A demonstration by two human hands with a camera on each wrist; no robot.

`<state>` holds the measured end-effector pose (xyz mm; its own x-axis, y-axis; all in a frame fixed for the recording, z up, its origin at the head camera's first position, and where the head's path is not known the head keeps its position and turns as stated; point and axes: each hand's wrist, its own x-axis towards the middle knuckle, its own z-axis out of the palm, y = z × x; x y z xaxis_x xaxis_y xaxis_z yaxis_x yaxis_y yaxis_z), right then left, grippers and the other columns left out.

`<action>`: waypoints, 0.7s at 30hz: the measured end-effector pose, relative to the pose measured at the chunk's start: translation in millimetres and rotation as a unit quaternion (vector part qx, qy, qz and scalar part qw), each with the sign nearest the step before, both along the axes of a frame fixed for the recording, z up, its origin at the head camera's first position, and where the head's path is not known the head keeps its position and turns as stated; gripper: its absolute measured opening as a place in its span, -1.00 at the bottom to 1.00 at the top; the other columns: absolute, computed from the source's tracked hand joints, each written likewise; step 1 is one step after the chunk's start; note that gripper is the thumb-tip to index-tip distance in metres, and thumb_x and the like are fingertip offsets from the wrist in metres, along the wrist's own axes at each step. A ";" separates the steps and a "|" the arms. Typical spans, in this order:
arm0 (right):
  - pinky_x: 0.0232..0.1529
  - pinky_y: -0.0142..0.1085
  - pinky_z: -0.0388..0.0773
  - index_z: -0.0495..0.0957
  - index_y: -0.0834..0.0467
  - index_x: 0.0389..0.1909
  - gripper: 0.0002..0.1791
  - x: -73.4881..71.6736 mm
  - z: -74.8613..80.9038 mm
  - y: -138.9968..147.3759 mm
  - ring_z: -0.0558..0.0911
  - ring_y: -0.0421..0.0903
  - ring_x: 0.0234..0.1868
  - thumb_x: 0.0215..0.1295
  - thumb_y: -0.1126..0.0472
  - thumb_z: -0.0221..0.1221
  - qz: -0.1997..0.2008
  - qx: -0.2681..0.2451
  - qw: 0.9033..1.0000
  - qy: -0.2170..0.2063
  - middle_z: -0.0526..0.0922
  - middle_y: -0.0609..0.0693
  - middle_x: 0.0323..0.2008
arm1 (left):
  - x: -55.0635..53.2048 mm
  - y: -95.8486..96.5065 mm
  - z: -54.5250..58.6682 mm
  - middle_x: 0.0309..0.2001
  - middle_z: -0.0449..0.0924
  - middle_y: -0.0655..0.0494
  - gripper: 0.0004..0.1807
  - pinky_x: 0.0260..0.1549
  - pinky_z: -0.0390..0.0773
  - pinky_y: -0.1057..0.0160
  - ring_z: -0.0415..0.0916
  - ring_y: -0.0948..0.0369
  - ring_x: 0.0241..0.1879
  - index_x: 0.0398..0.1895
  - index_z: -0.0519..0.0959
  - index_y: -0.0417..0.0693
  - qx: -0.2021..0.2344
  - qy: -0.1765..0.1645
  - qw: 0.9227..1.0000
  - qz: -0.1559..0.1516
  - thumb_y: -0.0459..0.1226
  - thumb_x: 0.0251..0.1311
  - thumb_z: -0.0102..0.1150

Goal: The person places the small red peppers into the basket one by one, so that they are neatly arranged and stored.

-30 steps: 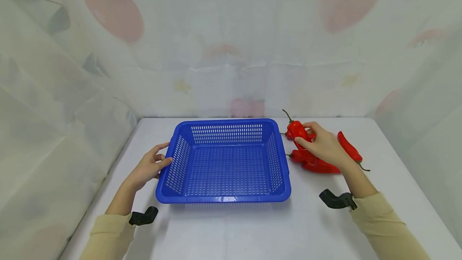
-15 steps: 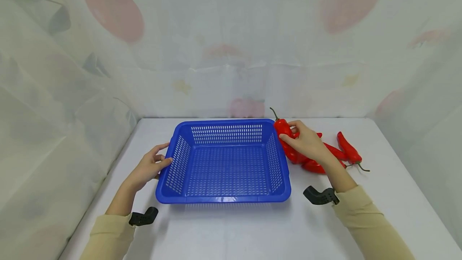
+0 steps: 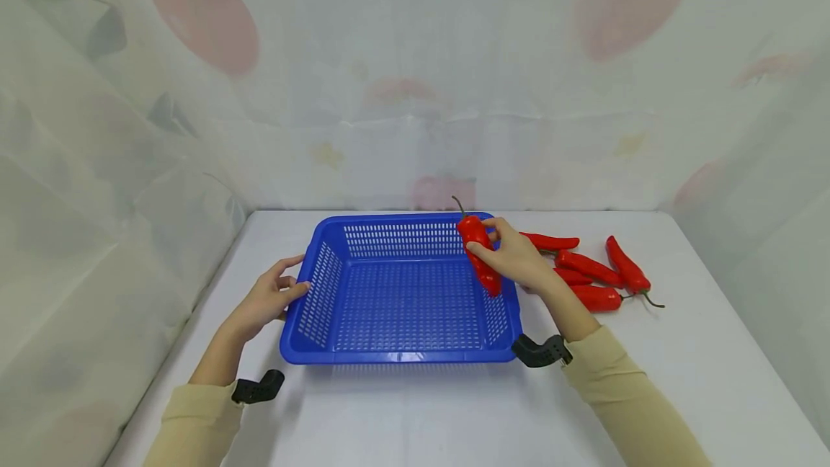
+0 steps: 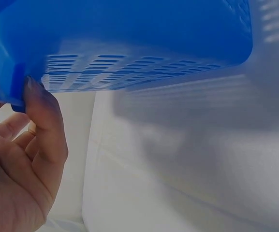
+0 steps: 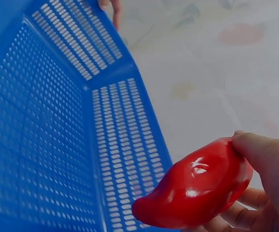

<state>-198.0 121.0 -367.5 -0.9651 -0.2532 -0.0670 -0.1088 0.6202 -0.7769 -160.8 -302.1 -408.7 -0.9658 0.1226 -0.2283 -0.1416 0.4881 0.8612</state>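
A blue plastic basket (image 3: 400, 359) with slotted walls stands in the middle of the white table. My left hand (image 3: 269, 301) grips its left rim, thumb over the top; the left wrist view shows curled fingers (image 4: 47, 121) under the rim's edge. Over the right side of the basket, my right hand (image 3: 519, 259) pinches a red chili pepper (image 3: 478, 254) between thumb and fingers. The pepper hangs tilted, green stem pointing up and tip down inside the rim. In the right wrist view the glossy pepper (image 5: 192, 188) overlaps the basket's slotted wall (image 5: 122, 145).
Several more red peppers lie to the right of the basket, among them one at the back (image 3: 551, 241), one at the front (image 3: 596, 298) and one farthest right (image 3: 627, 265). A pale patterned curtain (image 3: 402, 78) surrounds the table (image 3: 402, 416).
My right hand has carried the red chili pepper leftward from the pile to over the basket's right side, uncovering the peppers behind. My left hand and the basket have stayed put.
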 end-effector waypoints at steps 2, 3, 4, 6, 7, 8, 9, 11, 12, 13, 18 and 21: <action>-0.31 -0.19 0.65 0.15 0.19 0.30 -0.27 0.0 -2.3 -5.9 0.59 0.05 -0.23 0.22 -0.09 0.12 0.007 -0.005 1.000 -0.006 0.46 0.23 -0.02 | -0.3 -0.3 -0.4 -0.31 0.39 -0.15 -0.26 -0.47 0.65 0.07 0.59 0.07 -0.44 0.42 -0.04 0.05 -0.001 -0.001 1.000 0.000 -0.17 0.25 0.08; -0.32 -0.20 0.65 0.16 0.19 0.29 -0.28 -0.1 -3.4 -9.2 0.59 0.03 -0.24 0.22 -0.09 0.13 0.007 -0.005 1.000 -0.010 0.47 0.21 -0.03 | -0.4 -0.5 -0.5 -0.30 0.39 -0.15 -0.26 -0.47 0.65 0.07 0.59 0.07 -0.44 0.42 -0.04 0.05 0.000 -0.001 1.000 0.000 -0.17 0.25 0.08; -0.31 -0.20 0.65 0.17 0.19 0.29 -0.28 -0.2 -4.3 -12.3 0.58 0.02 -0.24 0.22 -0.08 0.13 0.011 -0.005 1.000 -0.011 0.47 0.21 -0.03 | -0.6 -0.7 -0.6 -0.30 0.39 -0.15 -0.26 -0.47 0.65 0.07 0.58 0.07 -0.44 0.43 -0.04 0.05 0.001 -0.002 1.000 0.001 -0.16 0.25 0.08; -0.31 -0.21 0.65 0.20 0.20 0.27 -0.30 -0.4 -5.8 -18.7 0.58 0.01 -0.25 0.22 -0.09 0.13 0.017 -0.005 1.000 -0.012 0.48 0.20 -0.05 | -0.8 -0.8 -0.7 -0.30 0.39 -0.15 -0.26 -0.47 0.65 0.06 0.58 0.07 -0.43 0.43 -0.04 0.05 0.003 -0.003 1.000 0.000 -0.16 0.25 0.08; -0.30 -0.22 0.64 0.21 0.19 0.26 -0.31 -0.3 -6.3 -22.4 0.57 0.01 -0.24 0.21 -0.09 0.13 0.018 -0.006 1.000 -0.014 0.48 0.19 -0.06 | -0.8 -0.9 -0.7 -0.30 0.39 -0.15 -0.26 -0.47 0.65 0.06 0.59 0.07 -0.43 0.43 -0.04 0.05 0.005 -0.003 1.000 0.000 -0.16 0.25 0.08; -0.29 -0.23 0.64 0.22 0.19 0.25 -0.32 -0.5 -6.9 -25.8 0.57 0.00 -0.24 0.22 -0.09 0.13 0.022 -0.007 1.000 -0.015 0.48 0.18 -0.07 | -0.9 -0.9 -0.8 -0.30 0.39 -0.15 -0.26 -0.47 0.65 0.06 0.58 0.07 -0.43 0.42 -0.04 0.05 0.007 -0.004 1.000 0.000 -0.16 0.25 0.08; -0.29 -0.23 0.64 0.22 0.18 0.24 -0.33 -0.6 -7.3 -29.4 0.56 0.00 -0.24 0.21 -0.09 0.14 0.024 -0.010 1.000 -0.017 0.47 0.17 -0.08 | -0.8 -0.9 -0.9 -0.30 0.39 -0.14 -0.26 -0.47 0.64 0.06 0.58 0.07 -0.43 0.42 -0.04 0.05 0.009 -0.004 1.000 0.000 -0.16 0.25 0.08; -0.29 -0.25 0.63 0.24 0.17 0.22 -0.35 -1.2 -8.0 -36.5 0.55 -0.01 -0.25 0.21 -0.08 0.14 0.027 -0.015 0.999 -0.018 0.47 0.15 -0.11 | -0.8 -1.0 -0.6 -0.30 0.39 -0.14 -0.25 -0.47 0.64 0.05 0.58 0.07 -0.44 0.42 -0.04 0.05 0.010 -0.004 1.000 -0.001 -0.16 0.25 0.08; -0.30 -0.26 0.62 0.24 0.17 0.22 -0.35 -1.6 -8.4 -39.8 0.55 -0.01 -0.25 0.21 -0.07 0.14 0.028 -0.016 0.999 -0.019 0.47 0.14 -0.12 | -0.8 -1.0 -0.6 -0.30 0.39 -0.14 -0.25 -0.47 0.64 0.05 0.58 0.07 -0.44 0.42 -0.04 0.05 0.011 -0.004 1.000 -0.001 -0.16 0.25 0.08; -0.30 -0.27 0.62 0.24 0.17 0.22 -0.36 -2.0 -8.6 -43.2 0.54 -0.01 -0.25 0.21 -0.07 0.14 0.028 -0.019 0.999 -0.021 0.47 0.13 -0.12 | -0.8 -1.0 -0.6 -0.31 0.39 -0.14 -0.25 -0.47 0.64 0.05 0.58 0.07 -0.44 0.42 -0.04 0.05 0.012 -0.004 1.000 -0.001 -0.16 0.25 0.09; -0.28 -0.25 0.62 0.24 0.18 0.21 -0.37 -3.9 -10.6 -56.9 0.54 -0.01 -0.23 0.21 -0.05 0.15 0.026 -0.032 0.998 -0.039 0.48 0.13 -0.14 | -0.5 -0.8 -1.0 -0.31 0.38 -0.15 -0.25 -0.46 0.65 0.06 0.58 0.07 -0.44 0.42 -0.04 0.06 0.006 -0.004 1.000 0.001 -0.15 0.24 0.09; -0.29 -0.25 0.62 0.24 0.18 0.20 -0.37 -5.3 -12.2 -63.0 0.55 -0.01 -0.24 0.22 -0.04 0.15 0.024 -0.039 0.998 -0.046 0.49 0.14 -0.14 | -0.3 -0.7 -1.0 -0.31 0.38 -0.15 -0.25 -0.47 0.65 0.07 0.58 0.07 -0.44 0.42 -0.04 0.06 0.000 -0.003 1.000 0.001 -0.14 0.24 0.09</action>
<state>-203.4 58.0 -379.7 -0.9422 -0.3074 -0.1332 -0.0632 0.5537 -0.8303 -161.1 -302.8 -409.7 -0.9646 0.1203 -0.2348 -0.1488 0.4871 0.8606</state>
